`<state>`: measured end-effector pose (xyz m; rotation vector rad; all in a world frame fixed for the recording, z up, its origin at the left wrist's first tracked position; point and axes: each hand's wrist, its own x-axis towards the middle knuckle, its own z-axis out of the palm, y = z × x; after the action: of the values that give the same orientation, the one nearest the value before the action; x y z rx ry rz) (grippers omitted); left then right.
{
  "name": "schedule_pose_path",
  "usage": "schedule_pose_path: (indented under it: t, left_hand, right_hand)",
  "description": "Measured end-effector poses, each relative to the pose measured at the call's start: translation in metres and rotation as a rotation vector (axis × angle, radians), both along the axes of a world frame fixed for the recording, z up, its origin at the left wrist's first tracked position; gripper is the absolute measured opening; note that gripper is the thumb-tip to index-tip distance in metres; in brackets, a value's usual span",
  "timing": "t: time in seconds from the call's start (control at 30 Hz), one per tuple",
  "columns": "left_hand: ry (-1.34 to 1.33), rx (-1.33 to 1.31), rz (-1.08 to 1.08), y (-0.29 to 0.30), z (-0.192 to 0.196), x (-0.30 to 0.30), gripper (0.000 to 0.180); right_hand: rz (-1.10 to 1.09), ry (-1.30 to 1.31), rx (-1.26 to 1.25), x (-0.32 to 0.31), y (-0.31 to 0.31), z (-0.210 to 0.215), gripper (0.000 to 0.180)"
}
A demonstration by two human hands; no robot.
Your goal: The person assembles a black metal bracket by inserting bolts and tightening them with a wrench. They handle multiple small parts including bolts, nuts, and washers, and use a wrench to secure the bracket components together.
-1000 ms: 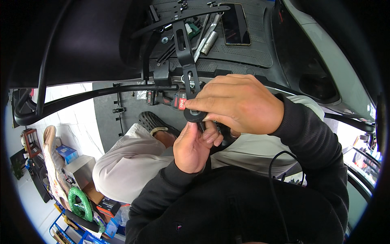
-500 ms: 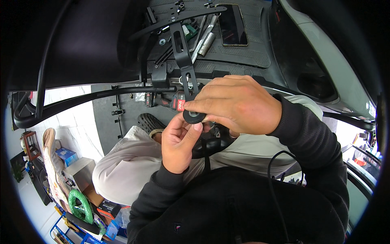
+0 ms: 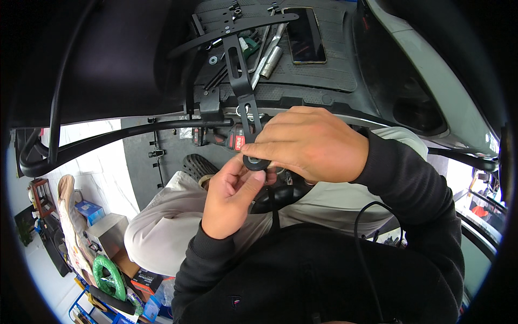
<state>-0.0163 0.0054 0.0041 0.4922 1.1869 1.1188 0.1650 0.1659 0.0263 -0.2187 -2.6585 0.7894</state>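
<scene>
A black metal bracket [image 3: 241, 83] with long slots runs from the cargo floor down to my hands, its curved crossbar [image 3: 237, 29] at the far end. At its near end is a round black disc [image 3: 256, 163] with a metal centre, perhaps a bolt head or washer. My left hand [image 3: 229, 200] pinches the disc's near edge between thumb and fingers. Over the bracket's near end lies my right hand [image 3: 315, 143], fingers closed on it close to the disc; the fingertips' undersides are hidden.
On the cargo mat lie a phone [image 3: 305, 35], a metal socket [image 3: 271, 62], a loose washer [image 3: 213, 60] and several tools. A red and black power tool [image 3: 236, 137] sits on the ground below. A black bar [image 3: 129, 132] crosses at left. Shelves with a green-wrapped steering wheel [image 3: 109, 277] stand lower left.
The disc end of the bracket has come slightly lower, toward me. My left hand has shifted a little down and left; my right hand keeps its grip.
</scene>
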Motion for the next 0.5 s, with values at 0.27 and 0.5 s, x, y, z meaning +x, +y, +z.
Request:
schedule_pose_path:
  t: [0.27,0.5]
  left_hand:
    - [0.01,-0.008,0.031,0.0016,0.005,-0.0036,0.037]
    - [0.062,-0.046,-0.075,0.0005,0.0054,-0.0047,0.036]
  right_hand:
    - [0.001,-0.035,-0.001,0.0009,0.0004,0.0025,0.043]
    - [0.008,-0.015,-0.008,-0.0001,0.0013,0.0011,0.045]
